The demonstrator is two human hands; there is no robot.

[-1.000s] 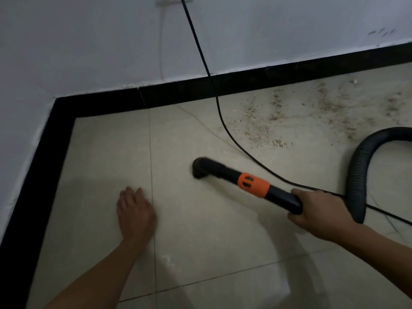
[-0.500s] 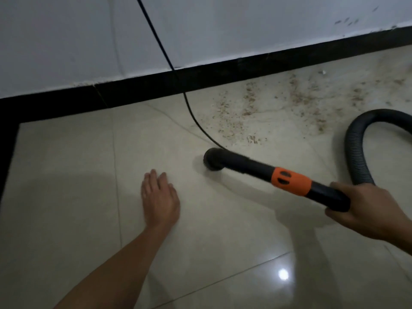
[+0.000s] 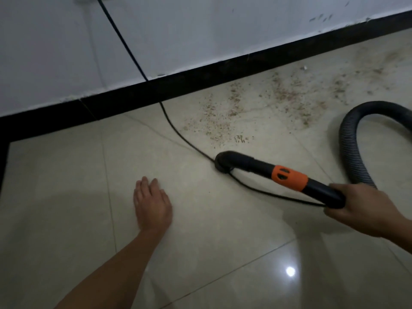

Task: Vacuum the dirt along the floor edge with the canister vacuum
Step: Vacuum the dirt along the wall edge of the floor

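While the right hand (image 3: pixel 361 210) is gripping the rear end of the black vacuum wand (image 3: pixel 252 164), its fingers (image 3: pixel 332 212) curling round the tube just behind the orange collar (image 3: pixel 289 177), the left hand (image 3: pixel 152 205) is resting palm down on the floor (image 3: pixel 66 197), its fingers lying straight and close together. The wand's round nozzle (image 3: pixel 223 163) is sitting mouth down on the tile, touching the black power cord (image 3: pixel 174 127) and stopping just short of the nearest crumbs. That cord is running down the white wall (image 3: pixel 200 30), crossing the black baseboard (image 3: pixel 200 83), passing under the nozzle and looping beneath the wand toward the right hand. Brown dirt (image 3: pixel 234 112) is lying scattered over the tile between the nozzle and the baseboard and is spreading off to the right along the wall's foot. The ribbed hose (image 3: pixel 349 150) is arching up from behind the right hand and is leaving the view at the right edge. A small bright reflection (image 3: pixel 290 271) is shining on the glossy tile near the bottom right.
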